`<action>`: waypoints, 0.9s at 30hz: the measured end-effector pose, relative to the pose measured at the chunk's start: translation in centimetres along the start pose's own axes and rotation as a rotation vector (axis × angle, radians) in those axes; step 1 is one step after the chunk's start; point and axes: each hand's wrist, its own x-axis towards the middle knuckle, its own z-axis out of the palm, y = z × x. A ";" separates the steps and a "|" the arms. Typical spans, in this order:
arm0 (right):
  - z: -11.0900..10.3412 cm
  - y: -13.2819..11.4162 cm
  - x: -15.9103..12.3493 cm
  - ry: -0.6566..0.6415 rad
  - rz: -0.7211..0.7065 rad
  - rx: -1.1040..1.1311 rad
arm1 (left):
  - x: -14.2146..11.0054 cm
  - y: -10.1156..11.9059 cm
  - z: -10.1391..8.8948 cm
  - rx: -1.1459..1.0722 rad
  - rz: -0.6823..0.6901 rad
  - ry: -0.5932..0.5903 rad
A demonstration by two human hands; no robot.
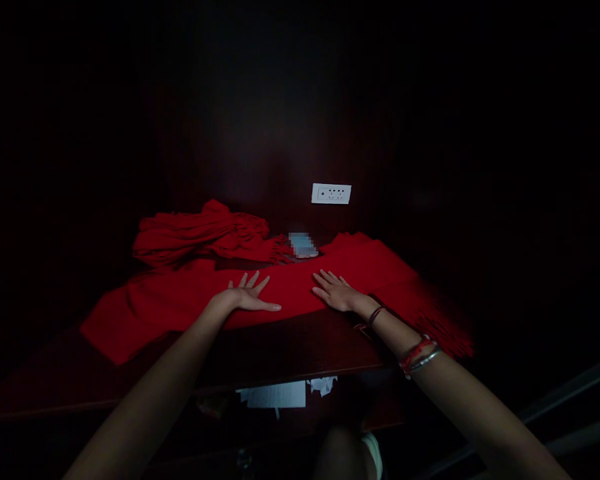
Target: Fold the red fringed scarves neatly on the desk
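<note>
A long red scarf [170, 303] lies spread flat across a dark wooden table [300, 350], its fringed end [440, 320] hanging off at the right. My left hand [250, 295] rests flat on the scarf near its middle, fingers spread. My right hand [336, 291] lies flat on the scarf a little to the right, fingers stretched out; red cords and a metal bangle circle that wrist and forearm. Neither hand holds anything. A second red scarf [200, 235] sits bunched in a heap behind, at the back left.
A white socket plate [331, 193] is set in the dark wall behind the table. A small blurred pale object [303, 245] lies between the two scarves. White paper sheets [275, 395] show below the table's front edge. The surroundings are very dark.
</note>
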 end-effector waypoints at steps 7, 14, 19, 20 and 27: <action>0.7 -5.3 4.7 0.037 -0.128 0.026 | 0.2 -0.3 0.2 0.007 -0.007 0.005; 1.0 -1.0 6.0 -0.034 0.046 0.000 | 0.0 -0.1 -0.1 0.015 -0.011 -0.014; 0.3 0.2 5.2 0.039 0.088 -0.003 | 0.1 -0.2 0.0 0.014 -0.011 -0.003; 0.4 -0.4 4.8 0.077 0.045 -0.003 | 0.2 -0.3 0.1 0.012 -0.009 0.000; 1.7 -4.6 -1.2 0.143 -0.296 -0.086 | 0.2 -0.5 0.4 0.010 -0.007 0.010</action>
